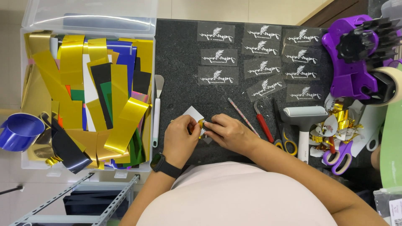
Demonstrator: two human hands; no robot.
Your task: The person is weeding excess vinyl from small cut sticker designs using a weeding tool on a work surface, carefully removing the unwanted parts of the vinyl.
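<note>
Your left hand pinches the gold foil scrap, fingers curled tight | your right hand grips its other side | shiny, crinkled piece over a white card, near the dark speckled mat's front edge.

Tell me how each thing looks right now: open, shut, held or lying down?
Left hand: pinching the gold foil piece.
Right hand: pinching the same piece.
Plastic box: open, full of foil strips.
White spatula: lying flat.
Roller: lying flat.
Purple scissors: lying shut.
Clear stickers: laid out in rows.
</note>
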